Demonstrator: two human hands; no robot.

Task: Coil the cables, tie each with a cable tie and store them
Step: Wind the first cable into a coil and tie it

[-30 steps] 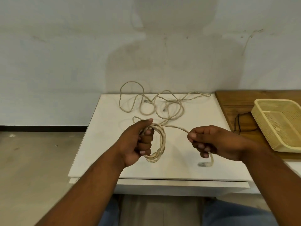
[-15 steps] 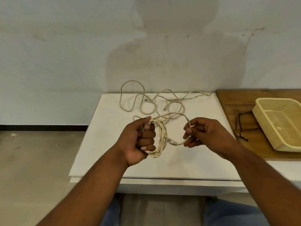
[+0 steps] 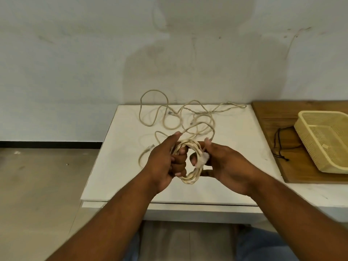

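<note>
L hand [image 3: 165,163] grips the left side of the coiled cable [image 3: 189,178]: fingers curled tight round the bundle, thumb laid along the top. R hand [image 3: 227,167] has the coil's right side, w/ fingers hooked in thru the loop and thumb under. A whitish plug end [image 3: 204,158] sits against its fingers; it's blurred, so can't tell exactly how it's pinned. One finger of R hand sticks up, also blurred.

Coil is held in the air betw. both hands, above the near half of the white table [image 3: 116,176], several turns thick, roughly upright.

From the top of the grip a strand runs away from the hands into the loose cables [image 3: 195,112] lying tangled on the far half of the table. Another plug [image 3: 149,148] lies on the table just left of L hand.

Well right of R hand: a wooden board [image 3: 273,113] w/ a thin black cord [image 3: 278,140] on it and, further right, a cream plastic basket [image 3: 308,147].
</note>
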